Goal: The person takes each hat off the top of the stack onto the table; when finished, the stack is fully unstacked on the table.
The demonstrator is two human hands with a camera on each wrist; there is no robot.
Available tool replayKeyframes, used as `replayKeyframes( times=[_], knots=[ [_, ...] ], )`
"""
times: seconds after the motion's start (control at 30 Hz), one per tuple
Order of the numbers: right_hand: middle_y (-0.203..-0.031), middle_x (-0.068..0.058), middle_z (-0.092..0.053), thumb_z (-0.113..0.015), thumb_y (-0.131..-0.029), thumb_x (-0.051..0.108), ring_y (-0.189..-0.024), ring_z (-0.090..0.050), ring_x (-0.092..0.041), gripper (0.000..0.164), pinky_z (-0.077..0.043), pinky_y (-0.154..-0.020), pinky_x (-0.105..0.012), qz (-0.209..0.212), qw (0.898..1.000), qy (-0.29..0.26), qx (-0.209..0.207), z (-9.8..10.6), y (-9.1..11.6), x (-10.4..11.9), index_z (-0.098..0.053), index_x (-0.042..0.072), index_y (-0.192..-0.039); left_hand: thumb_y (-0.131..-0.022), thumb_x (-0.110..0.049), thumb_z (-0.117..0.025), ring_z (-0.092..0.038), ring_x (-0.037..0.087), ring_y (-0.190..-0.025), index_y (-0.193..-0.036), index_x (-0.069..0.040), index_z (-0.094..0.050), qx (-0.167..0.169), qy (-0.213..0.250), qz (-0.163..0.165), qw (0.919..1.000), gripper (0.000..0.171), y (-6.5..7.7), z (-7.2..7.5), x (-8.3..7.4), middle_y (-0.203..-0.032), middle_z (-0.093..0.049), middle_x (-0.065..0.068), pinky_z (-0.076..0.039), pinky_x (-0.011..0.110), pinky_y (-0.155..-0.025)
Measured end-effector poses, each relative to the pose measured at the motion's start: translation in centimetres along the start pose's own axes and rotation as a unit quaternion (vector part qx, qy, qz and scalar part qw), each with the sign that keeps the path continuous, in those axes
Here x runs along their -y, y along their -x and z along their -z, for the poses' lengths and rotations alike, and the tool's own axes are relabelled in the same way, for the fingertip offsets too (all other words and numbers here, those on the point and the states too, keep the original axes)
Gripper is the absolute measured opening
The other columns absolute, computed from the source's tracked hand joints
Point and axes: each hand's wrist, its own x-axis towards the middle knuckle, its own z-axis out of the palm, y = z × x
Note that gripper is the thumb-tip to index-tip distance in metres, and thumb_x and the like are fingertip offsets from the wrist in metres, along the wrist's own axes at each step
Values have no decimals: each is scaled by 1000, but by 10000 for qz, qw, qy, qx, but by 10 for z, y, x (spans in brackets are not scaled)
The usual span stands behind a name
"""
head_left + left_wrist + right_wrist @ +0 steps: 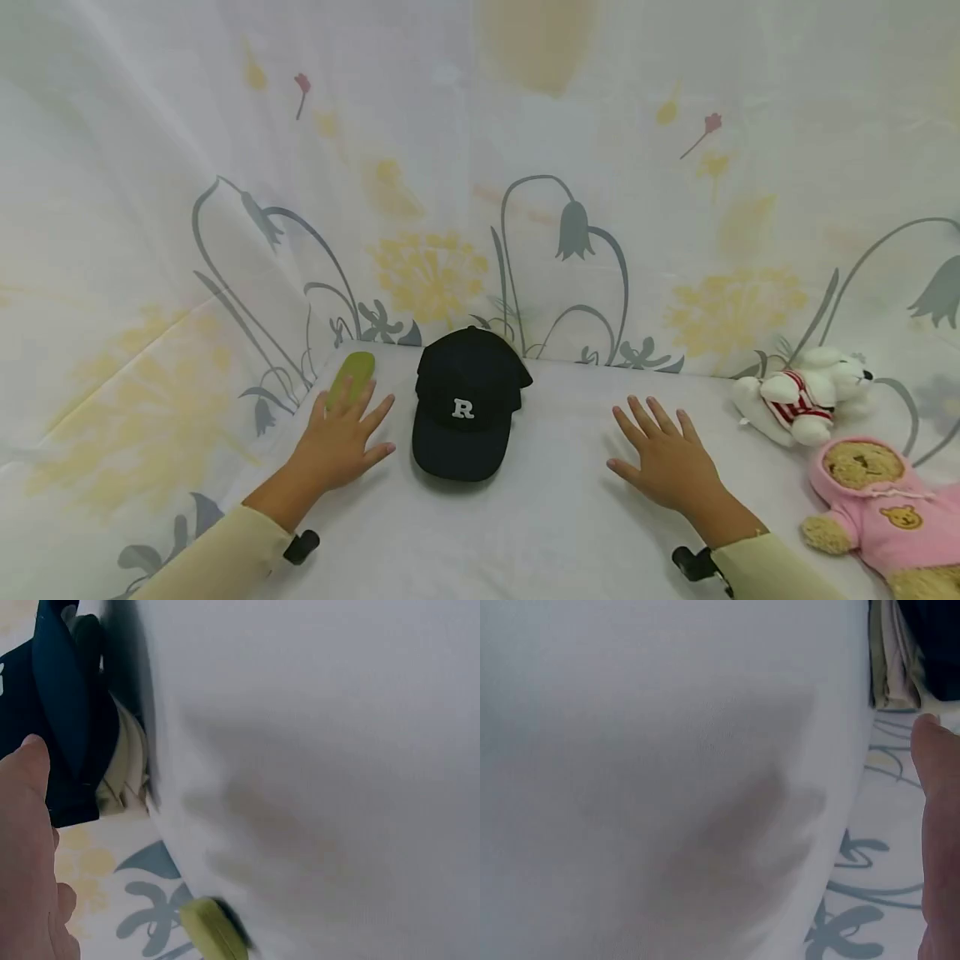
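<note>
Left hand (333, 450) and right hand (669, 471), fingers spread, grasping nothing, flank a black cloth cap (471, 383) lying brim-nearward on a white-covered table (558, 525); the left is closer, seemingly above a green oblong object (360, 365).

White surface (562, 500), on it a black cap (468, 383), green oblong object (362, 366), white plush (806, 400), pink-hooded teddy (888, 517)

Left hand (337, 442), right hand (667, 467) well apart, palms down, fingers (642, 417) spread; forearms (277, 504) slanting inward.

Pale floral-print hangings (450, 125) behind white surface (570, 483); soft light.
</note>
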Motion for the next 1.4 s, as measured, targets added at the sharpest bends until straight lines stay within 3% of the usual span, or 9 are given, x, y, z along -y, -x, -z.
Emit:
replayKeyframes(
  times=[0.2, 0.37, 0.5, 0.6, 0.83, 1.0, 1.13, 1.23, 1.4],
  knots=[
    [-171, -15, -28, -58, -97, 68, -158, -22, -43, 87, -11, -123, -73, 16, 9996, -235, -134, -6, -11, 21, -34, 19, -165, -102, -61, -54, -14, 50, -158, -165, -23, -34, -83, 608, 243, 9978, 76, 4, -10, -15, -172, -25, 19, -18, 76, -119],
    [-169, -19, -31, -59, -100, 62, -156, -26, -45, 84, -19, -123, -70, 33, 9969, -766, -163, -7, -22, 35, -34, 16, -164, -104, -54, -56, -19, 55, -155, -165, -16, -32, 15, 1537, 538, 9867, 75, 7, -19, -28, -168, -28, 25, -25, 74, -119],
    [-168, -21, -32, -60, -102, 56, -155, -28, -47, 79, -29, -119, -69, -216, 9863, -1634, 60, -9, -33, 49, -33, 15, -165, -105, -47, -59, -29, 52, -152, -164, -11, -31, 46, 2453, 833, 9658, 75, 9, -22, -40, -165, -32, 27, -31, 69, -119],
    [-169, -19, -32, -59, -104, 52, -155, -29, -44, 75, -32, -119, -67, -533, 9707, -2335, 173, -12, -42, 61, -32, 17, -165, -104, -45, -61, -37, 46, -150, -163, -9, -32, 0, 3062, 1056, 9461, 75, 9, -22, -51, -163, -36, 24, -34, 64, -119],
    [-156, -18, -52, -62, -106, 36, -142, -52, -40, 59, -44, -114, -57, -781, 9405, -3273, -461, -19, -61, 91, -46, 11, -157, -104, -41, -63, -50, 41, -141, -160, -5, -35, -27, 3879, 1649, 9068, 72, 4, -25, -72, -159, -40, 24, -42, 59, -115],
    [-146, -14, -63, -65, -105, 24, -131, -63, -35, 48, -52, -107, -51, -1066, 8946, -4257, -848, -23, -72, 113, -55, 10, -150, -104, -33, -64, -65, 34, -121, -157, -1, -39, -243, 4291, 2046, 8795, 67, 3, -27, -79, -154, -45, 25, -54, 52, -102],
    [-141, -10, -66, -63, -106, 24, -128, -66, -31, 44, -54, -104, -51, -1475, 8582, -4833, -909, -29, -80, 125, -57, 14, -148, -104, -30, -64, -68, 31, -114, -154, 2, -43, -385, 4542, 2199, 8624, 63, 1, -29, -81, -150, -50, 26, -57, 48, -95],
    [-140, -8, -67, -62, -106, 24, -128, -65, -30, 43, -56, -101, -49, -1683, 8364, -5147, -843, -33, -86, 130, -57, 16, -148, -103, -27, -65, -69, 28, -110, -152, 2, -45, -427, 4597, 2250, 8581, 61, -1, -32, -83, -149, -51, 26, -58, 46, -92],
    [-140, -13, -65, -63, -106, 17, -126, -66, -31, 42, -58, -101, -42, -1764, 7669, -6120, -792, -42, -96, 140, -56, 14, -148, -102, -24, -66, -70, 28, -107, -152, 2, -47, -453, 4651, 2304, 8536, 59, 0, -35, -86, -147, -53, 26, -58, 46, -92]
  ],
)
